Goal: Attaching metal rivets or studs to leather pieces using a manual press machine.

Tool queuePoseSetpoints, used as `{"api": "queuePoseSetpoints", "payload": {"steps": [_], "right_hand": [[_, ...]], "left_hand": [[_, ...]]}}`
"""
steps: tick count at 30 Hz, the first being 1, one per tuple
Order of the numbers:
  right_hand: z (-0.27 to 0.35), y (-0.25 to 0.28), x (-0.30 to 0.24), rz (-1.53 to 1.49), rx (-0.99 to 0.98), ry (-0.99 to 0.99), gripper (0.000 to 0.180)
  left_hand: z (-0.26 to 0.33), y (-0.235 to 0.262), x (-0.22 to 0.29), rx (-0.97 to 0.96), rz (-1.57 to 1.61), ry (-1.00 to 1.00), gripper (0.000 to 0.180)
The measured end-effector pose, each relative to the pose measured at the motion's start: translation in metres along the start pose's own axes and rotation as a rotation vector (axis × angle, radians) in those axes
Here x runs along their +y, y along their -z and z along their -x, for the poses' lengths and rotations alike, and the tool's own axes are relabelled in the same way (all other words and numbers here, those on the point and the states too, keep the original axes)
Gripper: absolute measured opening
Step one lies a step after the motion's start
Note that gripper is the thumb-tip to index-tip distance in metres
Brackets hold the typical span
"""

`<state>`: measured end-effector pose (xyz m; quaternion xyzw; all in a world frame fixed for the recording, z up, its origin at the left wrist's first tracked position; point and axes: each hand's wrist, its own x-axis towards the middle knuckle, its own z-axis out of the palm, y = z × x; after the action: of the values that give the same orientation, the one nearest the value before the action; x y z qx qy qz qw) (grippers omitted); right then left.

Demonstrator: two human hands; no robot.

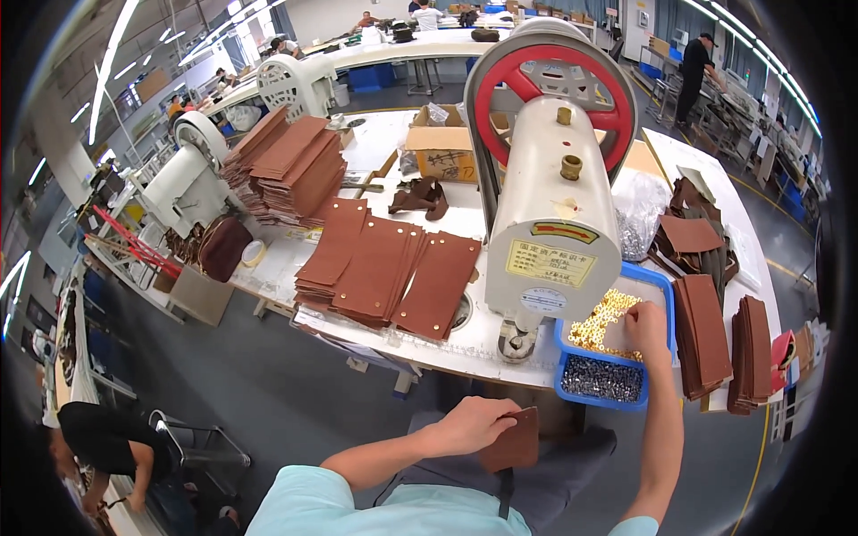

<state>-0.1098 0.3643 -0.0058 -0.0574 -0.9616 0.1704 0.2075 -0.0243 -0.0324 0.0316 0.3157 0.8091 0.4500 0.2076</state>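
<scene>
My left hand [466, 426] pinches the edge of a brown leather piece [516, 444] over my lap. Beyond it stands a white press machine [554, 223] with a red wheel [617, 125]. To the machine's right is a blue tray [666, 290] with loose gold-coloured eyelets [601, 323] in it. My right hand [645, 330] reaches into this tray, at the right edge of the eyelets. Its fingers are bent together, and what is between them is hidden. A smaller blue tray [560, 389] in front contains dark silvery metal pieces [603, 379].
Left of the press lie stacked leather pieces with studs [380, 272]; taller brown stacks [299, 165] stand behind. More leather stacks [702, 335] sit right of the trays. A cardboard box [438, 152] is at the back. At lower left a person [112, 447] bends over another table.
</scene>
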Motion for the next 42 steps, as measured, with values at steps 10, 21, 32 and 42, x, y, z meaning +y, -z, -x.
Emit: {"api": "queuePoseSetpoints", "payload": {"steps": [10,21,32,42], "right_hand": [[-0.028,0.025,-0.023,0.044,-0.254,-0.199,0.018],[0.013,-0.005,-0.008,-0.004,-0.313,0.125,0.065],[0.018,0.028,-0.014,-0.186,-0.274,0.198,0.012],[0.017,0.025,-0.003,0.080,0.036,-0.024,0.037]], "left_hand": [[0.000,0.002,0.001,-0.007,0.094,0.091,0.033],[0.009,-0.007,-0.002,-0.021,0.153,0.156,0.030],[0.004,-0.006,-0.009,0.034,0.173,0.113,0.028],[0.002,-0.007,-0.002,0.041,0.142,0.131,0.028]]}}
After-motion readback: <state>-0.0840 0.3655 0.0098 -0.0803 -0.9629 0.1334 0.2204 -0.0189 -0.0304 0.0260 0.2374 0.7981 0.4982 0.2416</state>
